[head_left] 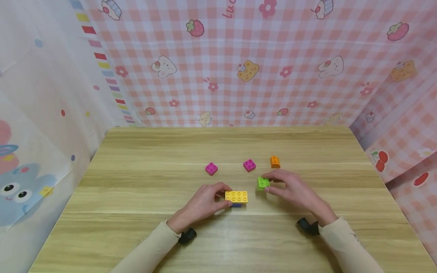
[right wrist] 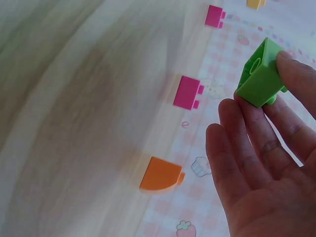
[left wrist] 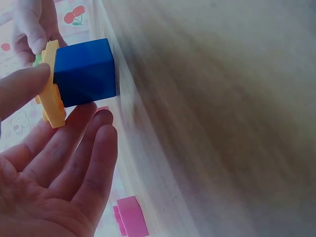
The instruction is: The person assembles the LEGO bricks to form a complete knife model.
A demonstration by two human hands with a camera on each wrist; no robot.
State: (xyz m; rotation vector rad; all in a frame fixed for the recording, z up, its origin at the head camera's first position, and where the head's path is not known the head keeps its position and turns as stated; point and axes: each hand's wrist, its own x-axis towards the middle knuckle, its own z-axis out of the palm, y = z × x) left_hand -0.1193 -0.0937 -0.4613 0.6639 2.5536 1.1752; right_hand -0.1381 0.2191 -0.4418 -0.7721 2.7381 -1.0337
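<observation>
My left hand (head_left: 207, 201) pinches a yellow eight-stud toy brick (head_left: 236, 196) by its left end, thumb in front and fingers behind. Beneath the yellow brick sits a blue brick (left wrist: 85, 72), narrower and taller, joined to its underside. To the right, my right hand (head_left: 293, 188) holds a lime green four-stud brick (head_left: 263, 184) between thumb and fingers. In the right wrist view the green brick (right wrist: 260, 74) is tilted, its hollow underside showing, and off the table. A gap separates the green brick from the yellow one.
Behind the hands, two magenta bricks (head_left: 211, 168) and an orange brick with a curved side (head_left: 274, 162) lie on the wooden table (head_left: 153, 151). A pink checked cloth (head_left: 225, 57) hangs at the table's back edge. Dark bands (head_left: 187, 236) circle both wrists.
</observation>
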